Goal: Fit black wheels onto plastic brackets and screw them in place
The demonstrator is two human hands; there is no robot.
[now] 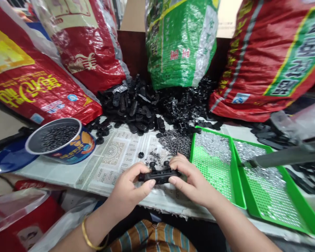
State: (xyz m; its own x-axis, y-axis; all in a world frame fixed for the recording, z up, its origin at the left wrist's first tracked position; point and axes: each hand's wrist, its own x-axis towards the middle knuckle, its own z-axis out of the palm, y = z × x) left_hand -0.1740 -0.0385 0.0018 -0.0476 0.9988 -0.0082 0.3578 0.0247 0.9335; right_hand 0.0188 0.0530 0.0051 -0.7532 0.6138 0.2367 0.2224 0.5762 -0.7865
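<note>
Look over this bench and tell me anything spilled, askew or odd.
Black plastic parts lie heaped loose on the table against the sacks. Small metal pieces are scattered outside the green trays. The blue tin sits tilted. Both hands, left and right, hold one black part.

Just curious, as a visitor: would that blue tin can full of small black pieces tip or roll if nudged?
The blue tin can already leans on a blue lid, so it may tip. Its round wall could roll. The small black pieces probably add weight and would spill.
</note>
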